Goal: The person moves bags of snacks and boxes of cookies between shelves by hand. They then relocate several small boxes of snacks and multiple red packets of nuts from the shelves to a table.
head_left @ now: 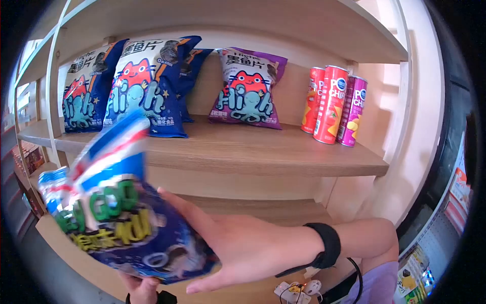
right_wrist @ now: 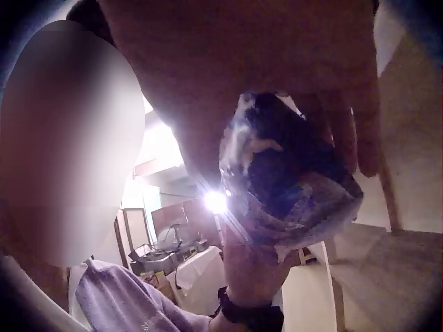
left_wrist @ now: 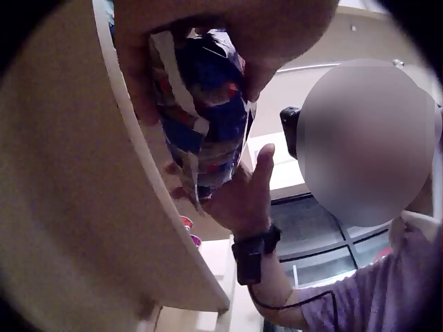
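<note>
Head view, lower left: the left hand [head_left: 143, 291] pinches a glossy blue plastic snack bag [head_left: 134, 228] low down; the right hand [head_left: 243, 245] spreads open against it. Tilted, it could tip. Left wrist view: squeezing might crush it. Right wrist view: slick film could slide.

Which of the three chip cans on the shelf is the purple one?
The rightmost can is purple; the other two cans are red.
</note>
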Available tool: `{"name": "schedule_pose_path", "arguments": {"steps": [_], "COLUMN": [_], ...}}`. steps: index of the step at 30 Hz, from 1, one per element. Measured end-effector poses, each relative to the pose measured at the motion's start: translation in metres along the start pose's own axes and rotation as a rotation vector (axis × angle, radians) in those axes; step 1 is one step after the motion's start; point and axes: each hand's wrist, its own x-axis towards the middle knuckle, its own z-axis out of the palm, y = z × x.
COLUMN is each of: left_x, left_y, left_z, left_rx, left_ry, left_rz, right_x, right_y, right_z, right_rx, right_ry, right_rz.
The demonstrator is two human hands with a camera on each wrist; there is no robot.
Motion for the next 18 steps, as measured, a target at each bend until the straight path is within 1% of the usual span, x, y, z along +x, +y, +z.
{"name": "schedule_pose_path", "arguments": {"steps": [1, 2, 3, 5, 6, 7, 8, 9, 10, 11, 12, 13, 14, 15, 17, 18], "left_x": [0.000, 0.001, 0.001, 0.009, 0.017, 0.027, 0.031, 0.031, 0.028, 0.024, 0.018, 0.012, 0.005, -0.001, -0.012, -0.017], "left_y": [0.001, 0.002, 0.003, 0.012, 0.018, 0.028, 0.035, 0.035, 0.032, 0.030, 0.029, 0.028, 0.027, 0.026, 0.026, 0.028], "left_z": [0.004, 0.009, 0.012, 0.022, 0.031, 0.040, 0.045, 0.041, 0.035, 0.029, 0.025, 0.021, 0.017, 0.013, 0.004, -0.001], "left_rx": [0.002, 0.003, 0.035, 0.102, 0.086, 0.069, 0.021, 0.020, 0.083, 0.149, 0.154, 0.174, 0.192, 0.192, 0.236, 0.251], "left_ry": [-0.061, -0.064, -0.126, -0.250, -0.278, -0.305, -0.328, -0.327, -0.324, -0.321, -0.320, -0.338, -0.356, -0.354, -0.411, -0.420], "left_rz": [-0.068, -0.073, -0.080, -0.089, -0.041, 0.007, 0.001, 0.001, -0.042, -0.088, -0.093, -0.127, -0.161, -0.162, -0.190, -0.208], "right_x": [-0.002, -0.002, -0.003, -0.009, -0.008, -0.015, -0.016, -0.017, -0.012, -0.006, -0.001, 0.002, 0.004, 0.008, 0.013, 0.012], "right_y": [-0.009, -0.015, -0.014, -0.006, 0.000, 0.001, -0.018, -0.023, -0.001, 0.003, 0.020, 0.040, 0.043, 0.059, 0.093, 0.104], "right_z": [-0.004, -0.008, -0.013, -0.023, -0.028, -0.048, -0.076, -0.098, -0.118, -0.135, -0.156, -0.176, -0.181, -0.190, -0.203, -0.204], "right_rx": [0.047, 0.096, 0.098, 0.036, 0.050, 0.174, 0.126, 0.271, 0.240, 0.237, 0.134, 0.083, 0.076, 0.100, 0.129, 0.199], "right_ry": [-0.074, -0.150, -0.148, -0.067, 0.100, 0.140, 0.220, 0.281, 0.455, 0.522, 0.569, 0.572, 0.569, 0.533, 0.417, 0.321], "right_rz": [0.179, 0.356, 0.358, 0.296, 0.030, 0.087, 0.227, 0.277, 0.071, 0.046, 0.082, 0.210, 0.328, 0.358, 0.360, 0.441]}}
